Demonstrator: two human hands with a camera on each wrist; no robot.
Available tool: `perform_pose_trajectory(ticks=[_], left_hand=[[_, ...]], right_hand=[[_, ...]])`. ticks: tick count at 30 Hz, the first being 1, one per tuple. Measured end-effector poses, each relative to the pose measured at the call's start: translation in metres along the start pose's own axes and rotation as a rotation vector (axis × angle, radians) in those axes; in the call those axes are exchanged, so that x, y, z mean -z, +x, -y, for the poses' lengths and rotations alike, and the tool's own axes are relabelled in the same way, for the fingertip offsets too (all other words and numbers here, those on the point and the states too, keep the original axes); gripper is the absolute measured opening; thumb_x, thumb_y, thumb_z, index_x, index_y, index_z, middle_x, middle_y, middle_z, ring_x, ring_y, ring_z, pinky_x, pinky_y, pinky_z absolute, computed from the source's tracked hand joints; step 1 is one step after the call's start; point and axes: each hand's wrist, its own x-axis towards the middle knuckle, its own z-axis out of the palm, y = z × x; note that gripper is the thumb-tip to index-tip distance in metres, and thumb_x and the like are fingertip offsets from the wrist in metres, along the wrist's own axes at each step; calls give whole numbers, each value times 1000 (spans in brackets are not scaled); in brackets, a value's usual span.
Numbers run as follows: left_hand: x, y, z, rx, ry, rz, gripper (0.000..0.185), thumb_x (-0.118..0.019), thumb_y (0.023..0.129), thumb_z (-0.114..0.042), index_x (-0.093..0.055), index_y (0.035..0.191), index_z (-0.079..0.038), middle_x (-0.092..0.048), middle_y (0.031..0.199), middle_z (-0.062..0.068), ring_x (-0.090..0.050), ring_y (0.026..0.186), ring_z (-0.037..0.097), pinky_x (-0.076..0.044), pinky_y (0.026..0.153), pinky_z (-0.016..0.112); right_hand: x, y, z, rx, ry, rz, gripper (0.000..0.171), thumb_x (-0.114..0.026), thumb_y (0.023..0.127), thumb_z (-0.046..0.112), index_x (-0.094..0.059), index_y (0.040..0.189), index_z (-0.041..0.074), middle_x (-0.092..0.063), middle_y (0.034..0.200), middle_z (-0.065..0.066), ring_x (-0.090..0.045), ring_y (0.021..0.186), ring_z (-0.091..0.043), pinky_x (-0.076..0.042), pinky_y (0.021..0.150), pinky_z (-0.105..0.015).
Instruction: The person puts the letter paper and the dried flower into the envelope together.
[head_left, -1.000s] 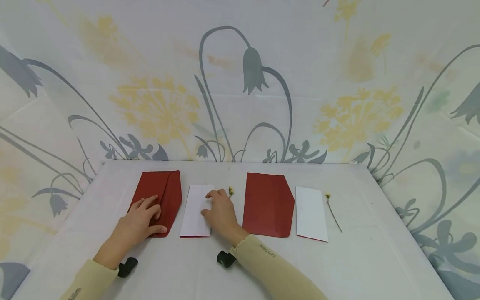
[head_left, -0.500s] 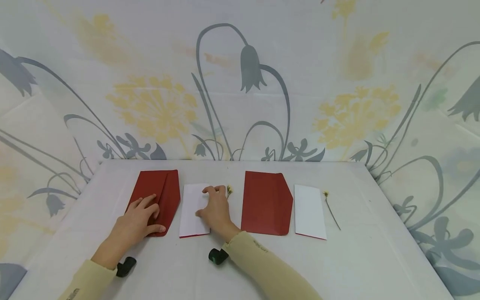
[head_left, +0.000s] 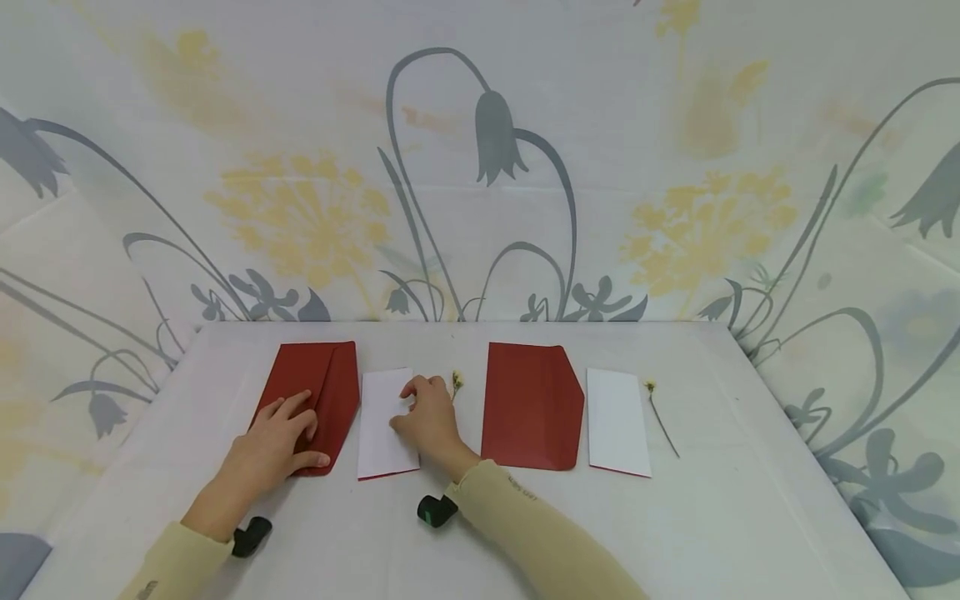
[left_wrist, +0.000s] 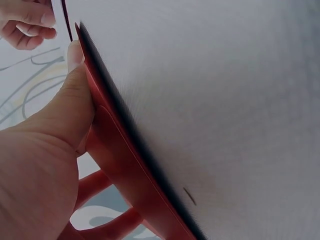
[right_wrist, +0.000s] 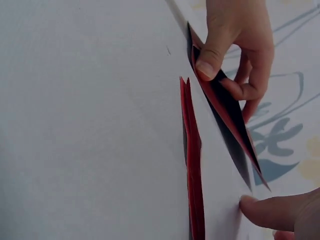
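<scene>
My left hand rests on a red envelope at the left of the table, fingers spread across it. In the left wrist view its thumb lies against the near edge of the envelope. My right hand bends over a white folded card that shows a red inner edge. Its fingers are loosely curved and touch the card's right side. The right wrist view shows the card's red fold and the right thumb beside it. A small yellow-flowered stem is partly hidden behind the right hand.
To the right lie a second red envelope, a second white folded card and another yellow flower on a long stem. Everything lies on a white cloth. A flower-patterned backdrop rises behind and at both sides.
My right hand has shifted slightly left, and the card under it has turned, its far end swinging left until it lies straighter. The left hand has stayed on the envelope.
</scene>
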Motion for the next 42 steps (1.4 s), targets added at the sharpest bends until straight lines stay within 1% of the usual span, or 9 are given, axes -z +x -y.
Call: perform_pose_trajectory(ticks=[4, 9, 14, 22, 26, 31, 34, 37, 42], left_hand=[[-1, 0, 0, 0, -1, 1, 44, -87, 74, -37, -47, 80, -19, -42, 145, 27, -36, 126, 60, -53, 56, 58], [0, 0, 0, -4, 2, -14, 44, -87, 74, -36, -47, 80, -19, -43, 145, 26, -37, 125, 59, -52, 54, 57], [1, 0, -1, -2, 2, -13, 44, -87, 74, -36, -47, 80, -19, -43, 144, 27, -37, 125, 59, -52, 54, 57], [1, -1, -2, -4, 0, -5, 44, -86, 74, -36, -46, 80, -19, -43, 144, 27, -37, 126, 59, -52, 54, 60], [2, -1, -2, -4, 4, -11, 45, -87, 74, -36, -46, 79, -19, -44, 144, 27, -38, 125, 59, -51, 53, 58], [3, -1, -2, -8, 4, -11, 45, -87, 73, -36, -46, 79, -18, -44, 143, 27, -38, 125, 60, -52, 53, 57], [3, -1, -3, -7, 4, -9, 45, -87, 73, -36, -47, 79, -18, -44, 143, 27, -38, 125, 60, -52, 54, 57], [3, -1, -3, -3, 5, -9, 45, -87, 73, -36, -46, 78, -19, -45, 143, 27, -38, 125, 60, -52, 53, 57], [3, -2, -3, -9, 1, -12, 45, -87, 73, -36, -46, 78, -19, -45, 143, 27, -38, 125, 60, -51, 52, 54]], right_hand=[[-7, -2, 2, 5, -94, -20, 51, -94, 68, 20, -60, 106, 11, -43, 109, -5, -49, 90, -21, -49, 77, -30], [-10, -2, 8, 10, -104, -50, 58, -95, 65, 15, -60, 111, 11, -42, 109, -7, -52, 84, -22, -51, 79, -32], [-10, -2, 8, -14, -48, -30, 50, -90, 69, 6, -61, 110, 11, -45, 104, -5, -53, 79, -20, -50, 76, -31], [0, -4, 5, 9, -67, -22, 33, -82, 77, 6, -70, 108, 4, -53, 83, 2, -49, 76, -13, -45, 70, -28], [7, -5, 6, -10, -26, -20, 30, -82, 79, 8, -72, 106, 5, -56, 83, 3, -50, 76, -11, -46, 69, -26], [16, -6, 4, 1, 8, -27, 22, -80, 82, 9, -75, 103, 8, -64, 86, 4, -60, 75, -7, -50, 65, -23], [23, -6, 1, 4, 31, 1, 19, -77, 85, 10, -76, 104, 9, -67, 88, 4, -63, 73, -4, -51, 60, -22], [30, -7, -2, 23, 58, 70, 20, -74, 87, 6, -76, 107, 8, -68, 94, 3, -65, 73, -5, -51, 57, -22], [43, -11, -5, 83, 1, 174, 25, -72, 88, 3, -75, 111, 9, -65, 101, -1, -65, 79, -10, -51, 59, -22]])
